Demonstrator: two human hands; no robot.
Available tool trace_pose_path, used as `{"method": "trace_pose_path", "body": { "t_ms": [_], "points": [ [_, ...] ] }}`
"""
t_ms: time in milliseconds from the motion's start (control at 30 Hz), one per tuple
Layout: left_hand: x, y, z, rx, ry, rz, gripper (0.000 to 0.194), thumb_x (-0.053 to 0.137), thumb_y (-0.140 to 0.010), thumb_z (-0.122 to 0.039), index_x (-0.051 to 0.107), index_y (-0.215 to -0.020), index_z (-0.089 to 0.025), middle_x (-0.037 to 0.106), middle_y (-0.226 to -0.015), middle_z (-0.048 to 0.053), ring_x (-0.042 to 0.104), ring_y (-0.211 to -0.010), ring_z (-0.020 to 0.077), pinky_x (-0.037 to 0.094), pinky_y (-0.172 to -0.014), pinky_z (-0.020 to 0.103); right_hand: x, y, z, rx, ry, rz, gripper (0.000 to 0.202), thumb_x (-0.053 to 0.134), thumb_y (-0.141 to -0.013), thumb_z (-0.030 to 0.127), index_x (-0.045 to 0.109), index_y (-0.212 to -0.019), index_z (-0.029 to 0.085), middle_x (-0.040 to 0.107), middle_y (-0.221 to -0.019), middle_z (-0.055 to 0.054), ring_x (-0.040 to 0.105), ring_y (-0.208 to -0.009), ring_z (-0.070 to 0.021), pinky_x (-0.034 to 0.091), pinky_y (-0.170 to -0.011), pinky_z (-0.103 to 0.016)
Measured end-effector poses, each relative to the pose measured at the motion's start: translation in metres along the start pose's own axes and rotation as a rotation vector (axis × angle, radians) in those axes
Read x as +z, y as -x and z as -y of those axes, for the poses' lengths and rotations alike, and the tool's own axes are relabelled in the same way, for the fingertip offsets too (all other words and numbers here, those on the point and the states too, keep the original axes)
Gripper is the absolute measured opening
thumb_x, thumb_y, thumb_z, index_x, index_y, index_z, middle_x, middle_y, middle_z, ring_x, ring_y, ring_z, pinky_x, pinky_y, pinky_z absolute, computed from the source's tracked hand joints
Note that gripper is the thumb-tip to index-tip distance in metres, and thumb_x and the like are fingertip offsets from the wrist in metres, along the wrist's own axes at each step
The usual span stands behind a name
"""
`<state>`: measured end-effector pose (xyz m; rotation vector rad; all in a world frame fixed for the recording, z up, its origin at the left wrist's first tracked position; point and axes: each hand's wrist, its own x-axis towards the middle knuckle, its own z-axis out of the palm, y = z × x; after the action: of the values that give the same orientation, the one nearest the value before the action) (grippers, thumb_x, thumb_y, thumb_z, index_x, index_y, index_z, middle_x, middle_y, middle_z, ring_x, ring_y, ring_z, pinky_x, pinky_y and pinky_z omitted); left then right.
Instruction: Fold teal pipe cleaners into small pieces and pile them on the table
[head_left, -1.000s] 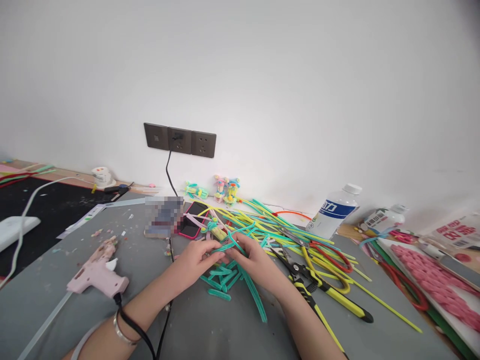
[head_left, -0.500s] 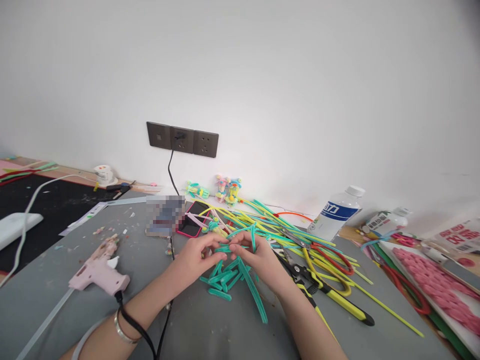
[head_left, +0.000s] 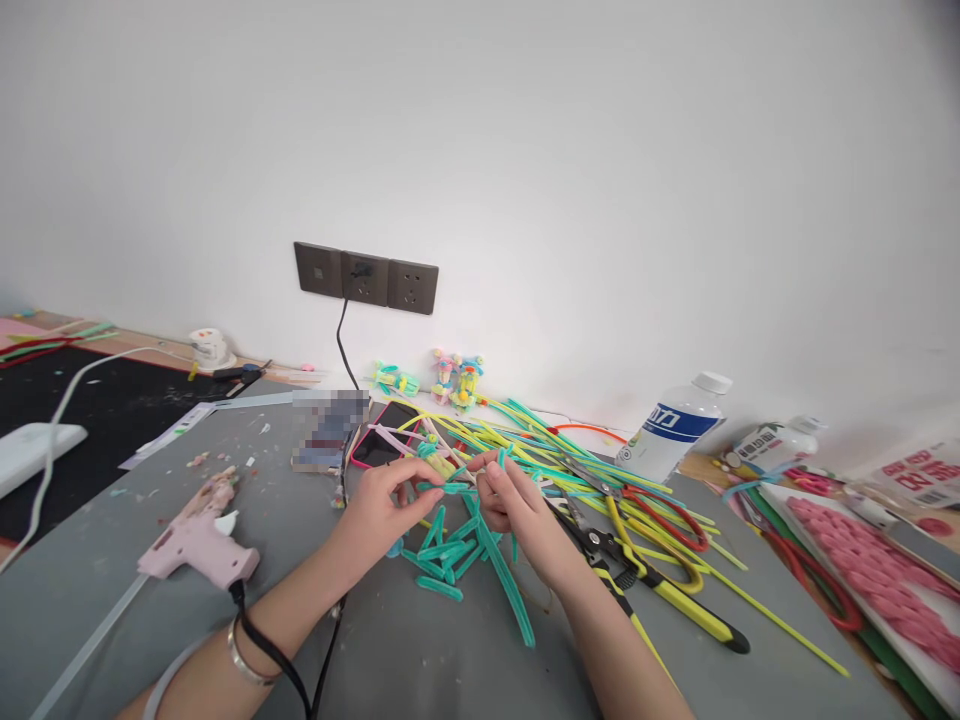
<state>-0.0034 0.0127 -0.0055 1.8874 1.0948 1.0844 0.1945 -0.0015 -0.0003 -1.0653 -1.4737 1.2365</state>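
Observation:
My left hand [head_left: 386, 510] pinches a teal pipe cleaner [head_left: 456, 488] between thumb and fingertips, and a short folded length shows past them. To its right, my right hand [head_left: 517, 508] has its fingers curled on the same pipe cleaner, one bit of it sticking up above the knuckles. How the part between those fingers is bent is hidden. Under both hands lies a loose pile of short folded teal pipe cleaner pieces [head_left: 439, 588]. A longer folded teal strip [head_left: 516, 602] slants from the pile toward me.
Yellow-handled cutters [head_left: 686, 603], red-handled scissors [head_left: 679, 515] and long pipe cleaners [head_left: 525, 430] lie right and behind. A pink glue gun [head_left: 199, 540] with its cord is left. Small pipe cleaner figures [head_left: 469, 380], a phone [head_left: 384, 435] and a white bottle [head_left: 671, 430] stand farther back.
My fingertips have drawn apart a little, showing more of the teal pipe cleaner between them. The raised loop by my right hand has dropped lower, and those fingers are curled tighter.

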Motion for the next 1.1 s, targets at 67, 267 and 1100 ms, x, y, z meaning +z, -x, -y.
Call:
{"method": "trace_pose_path", "body": {
  "t_ms": [67, 267, 1100],
  "points": [
    [0.0002, 0.0, -0.0003, 0.003, -0.003, -0.006, 0.011, 0.062, -0.083, -0.025, 0.071, -0.081, -0.018, 0.073, -0.077, 0.001, 0.051, -0.053, 0.0112, 0.042, -0.053, 0.022, 0.0017, 0.0012, 0.0024, 0.074, -0.085, 0.033, 0.054, 0.039, -0.09, 0.077, 0.049, -0.087, 0.023, 0.022, -0.064, 0.008, 0.014, -0.051, -0.0112, 0.016, -0.045, -0.025],
    [0.0001, -0.0002, -0.0004, -0.009, 0.017, 0.003, 0.01, 0.063, -0.082, -0.025, 0.07, -0.082, -0.018, 0.072, -0.08, 0.002, 0.053, -0.054, 0.0117, 0.043, -0.052, 0.022, 0.0031, 0.005, 0.0058, -0.004, 0.051, 0.062, 0.043, 0.048, -0.096, 0.059, 0.04, -0.075, 0.023, 0.026, -0.068, 0.006, 0.023, -0.058, -0.0132, 0.023, -0.051, -0.026],
    [0.0033, 0.0036, -0.0002, 0.0, 0.06, 0.069, 0.012, 0.062, -0.08, -0.021, 0.072, -0.085, -0.016, 0.072, -0.081, 0.005, 0.067, -0.07, 0.0177, 0.051, -0.061, 0.024, 0.0089, 0.0037, -0.0018, -0.215, 0.424, -0.008, 0.019, 0.058, -0.091, 0.032, 0.053, -0.076, 0.022, 0.043, -0.062, 0.003, 0.036, -0.057, -0.0143, 0.028, -0.053, -0.026]
  ]
}}
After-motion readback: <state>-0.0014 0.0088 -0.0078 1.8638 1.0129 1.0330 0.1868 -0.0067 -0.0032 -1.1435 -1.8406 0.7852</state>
